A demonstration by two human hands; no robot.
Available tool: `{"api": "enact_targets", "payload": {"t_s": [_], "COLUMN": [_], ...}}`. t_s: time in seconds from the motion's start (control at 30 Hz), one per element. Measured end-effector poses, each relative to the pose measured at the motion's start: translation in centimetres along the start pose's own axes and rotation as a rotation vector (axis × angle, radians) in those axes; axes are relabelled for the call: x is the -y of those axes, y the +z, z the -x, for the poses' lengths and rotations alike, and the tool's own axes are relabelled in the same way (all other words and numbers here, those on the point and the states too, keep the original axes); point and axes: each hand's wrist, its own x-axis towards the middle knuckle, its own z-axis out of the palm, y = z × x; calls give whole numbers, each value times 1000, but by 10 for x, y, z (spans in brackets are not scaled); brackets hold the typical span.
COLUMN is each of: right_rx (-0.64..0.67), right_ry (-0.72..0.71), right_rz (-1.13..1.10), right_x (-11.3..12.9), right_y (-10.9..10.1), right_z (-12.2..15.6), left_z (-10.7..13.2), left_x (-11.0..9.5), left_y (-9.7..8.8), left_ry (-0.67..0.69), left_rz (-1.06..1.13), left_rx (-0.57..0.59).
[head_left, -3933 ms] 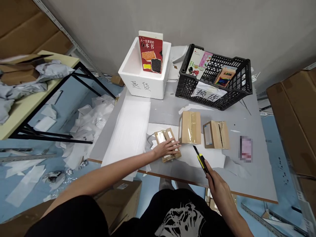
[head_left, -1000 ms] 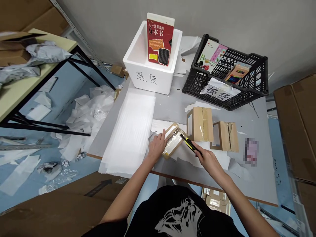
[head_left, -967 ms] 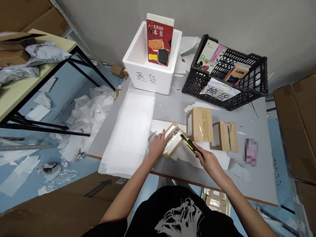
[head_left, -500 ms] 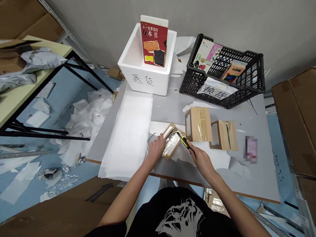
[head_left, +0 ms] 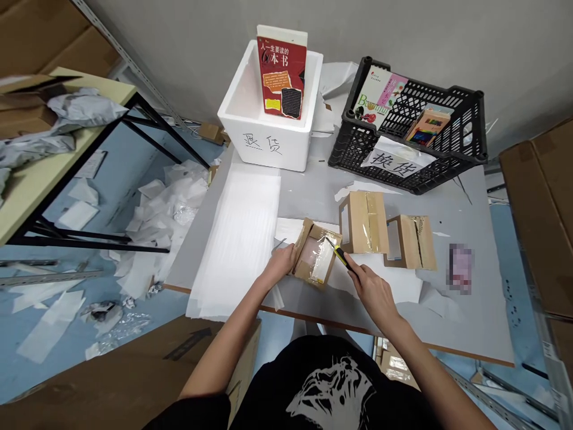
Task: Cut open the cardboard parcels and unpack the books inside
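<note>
A small cardboard box (head_left: 308, 272) lies on the grey table (head_left: 308, 200), its top partly open, with clear tape and something pale inside. My left hand (head_left: 282, 266) grips the raised flap on the box's left side. In my right hand (head_left: 373, 289) is a yellow and black utility knife (head_left: 341, 257), its tip at the box's upper right edge. Just right of this box stand a taped cardboard box (head_left: 362, 224) and a smaller taped carton (head_left: 414, 242). White foam sheets (head_left: 237, 239) are stacked left of my left hand.
At the back, a white foam bin (head_left: 268, 143) holds a red book (head_left: 284, 77). Beside it a black crate (head_left: 407, 161) contains a book and a coloured box. A blurred pink item (head_left: 460, 269) lies at right. Packing scraps (head_left: 156, 209) cover the floor at left.
My left hand has pulled the box's left flap outward, so the box is wider open and its inside shows. The knife has stayed near the right edge. The view has shifted slightly.
</note>
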Motion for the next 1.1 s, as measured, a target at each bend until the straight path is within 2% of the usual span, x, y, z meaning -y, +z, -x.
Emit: {"api": "enact_targets", "payload": {"t_s": [0.27,0.37,0.43,0.5,0.57,0.63,0.67,0.77,0.93,1.03,1.1], "right_rx": [-65,-97,-106,-108,-114,-128,-133,-133,-126,-129,-129], "right_ry": [7,57,93,120,134,141,141,147,173,165,157], "right_rz": [-95,-183,-248,-304,-342,-358,-360,-360,-381,-409,-427], "right_x": [9,6,3,1,0,1,1,2,0,-4,-9], "right_y": [7,12,16,21,24,26,26,25,21,18,14], "right_z": [14,19,24,28,31,32,31,30,27,23,20], "left_z": [6,16,20,18,9,-5,-12,-28,-32,-32,-31], "left_x": [17,18,13,5,-6,-18,-25,-43,-63,-65,-61], "left_y": [6,10,10,5,-5,-18,-24,-31,-13,-3,-1], "left_ry": [-23,-72,-84,20,231,396,419,322,119,86,112], "left_rz": [134,147,133,44,-109,-259,-317,-421,-315,-216,-154], "left_rx": [-52,-74,-135,-228,-272,-211,-170,-131,-169,-185,-166]}}
